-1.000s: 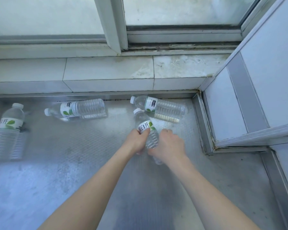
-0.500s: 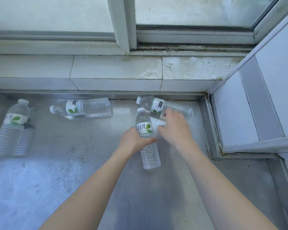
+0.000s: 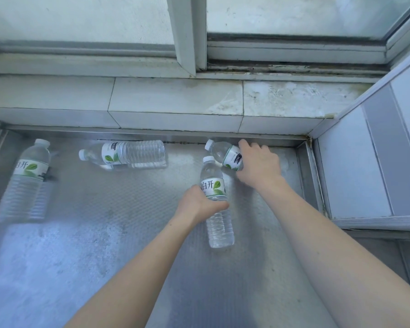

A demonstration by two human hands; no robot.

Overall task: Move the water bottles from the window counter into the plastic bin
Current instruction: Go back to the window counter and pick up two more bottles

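A clear ribbed plastic water bottle with a white cap and green-leaf label [image 3: 217, 204] lies at centre frame, its long axis running near vertical in the picture, cap toward the window, base toward the viewer. The left hand [image 3: 198, 203] forms the grip on it: fingers and thumb are curled round the waist just below the label, from the bottle's left side.

Just above and to the right, a second clear bottle [image 3: 224, 153] lies slanted, cap pointing to the upper left. The right hand [image 3: 258, 165] covers its body, fingers curved over it; whether they truly clasp it I cannot tell.

In the upper-middle left a third clear bottle [image 3: 128, 153] lies along the back edge, cap to the left. At far left a fourth bottle [image 3: 24, 178] leans with its cap up and to the right.

All rest on a dimpled, dull-shining steel bench [image 3: 104, 233]. Behind it runs a pale stained tile ledge [image 3: 175, 100], then the white window frame [image 3: 187, 34].
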